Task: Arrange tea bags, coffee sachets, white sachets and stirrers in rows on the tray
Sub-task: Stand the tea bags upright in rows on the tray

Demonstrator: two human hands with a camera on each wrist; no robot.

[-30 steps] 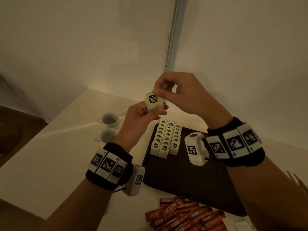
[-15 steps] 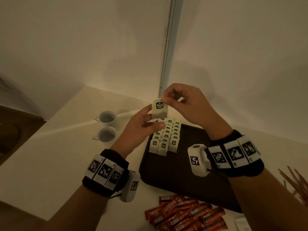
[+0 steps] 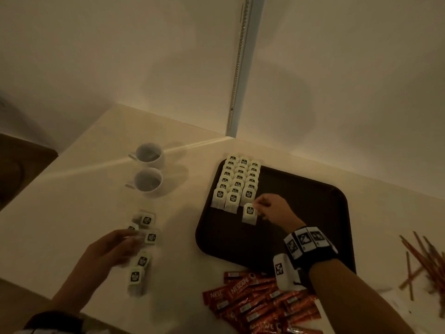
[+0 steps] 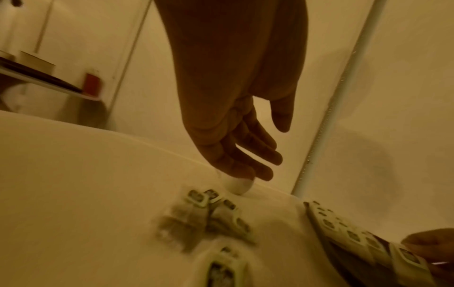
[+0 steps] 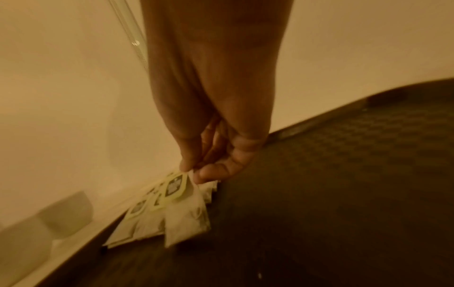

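Note:
A dark tray (image 3: pixel 313 213) lies on the pale counter with three rows of white tea bags (image 3: pixel 237 182) at its far left. My right hand (image 3: pixel 258 208) pinches one more tea bag (image 3: pixel 249 214) by its tag, at the near end of the right row; the pinch shows in the right wrist view (image 5: pixel 190 170) on the tea bag (image 5: pixel 183 209). My left hand (image 3: pixel 127 239) hovers with straight fingers over several loose tea bags (image 3: pixel 144 249) on the counter left of the tray. In the left wrist view the left hand (image 4: pixel 258 165) holds nothing above those tea bags (image 4: pixel 216 215).
Two white cups (image 3: pixel 148 167) stand left of the tray. Red coffee sachets (image 3: pixel 260 302) lie heaped at the tray's near edge. Brown stirrers (image 3: pixel 426 263) are scattered at the right. Walls close the counter at the back.
Both hands were raised together holding one tea bag. Now the right hand has carried it down onto the tray, and the left hand has let go and dropped to the loose tea bags.

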